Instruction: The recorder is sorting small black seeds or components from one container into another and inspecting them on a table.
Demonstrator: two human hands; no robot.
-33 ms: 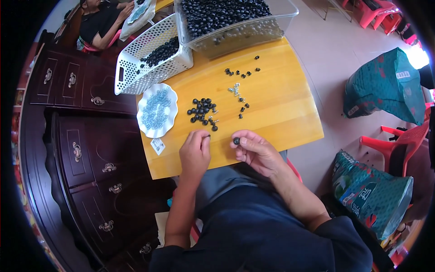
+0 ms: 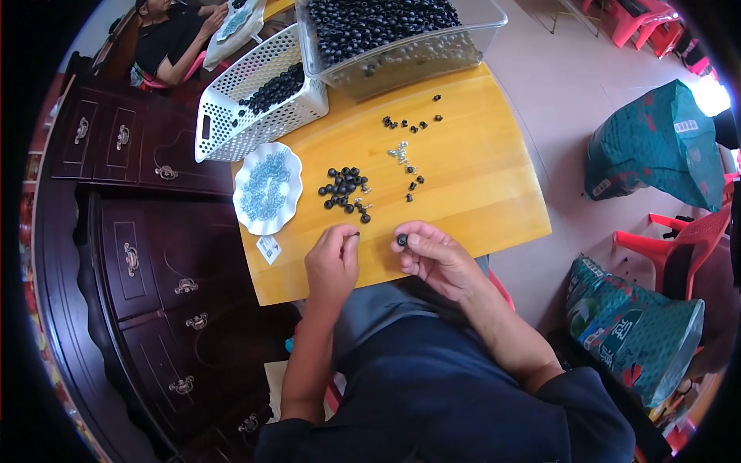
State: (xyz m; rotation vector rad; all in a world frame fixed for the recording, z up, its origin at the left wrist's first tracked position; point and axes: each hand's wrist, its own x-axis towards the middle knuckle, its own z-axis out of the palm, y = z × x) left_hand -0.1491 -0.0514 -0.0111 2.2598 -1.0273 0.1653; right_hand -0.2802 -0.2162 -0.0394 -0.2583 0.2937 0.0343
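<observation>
Above the near edge of the wooden table (image 2: 494, 154), my right hand (image 2: 440, 261) pinches a small round black cap-like piece (image 2: 402, 240) between thumb and forefinger. To its left, my left hand (image 2: 332, 264) is closed, thumb against forefinger, with a tiny dark piece (image 2: 357, 234) at the fingertips, too small to name. Just beyond my left hand lies a loose group of round black pieces (image 2: 340, 185) with a few small clear bits beside them. Farther right are small clear pieces (image 2: 402, 151) and scattered little black parts (image 2: 413, 185), with several more (image 2: 405, 123) toward the back.
A white scalloped plate (image 2: 296, 193) of clear bluish pieces stands at the left edge, near a small white tag (image 2: 268, 248). Behind are a perforated white basket (image 2: 224, 127) and a clear bin (image 2: 401, 69) of black parts. Dark drawers (image 2: 154, 270) flank the left; green sacks (image 2: 641, 147) stand right.
</observation>
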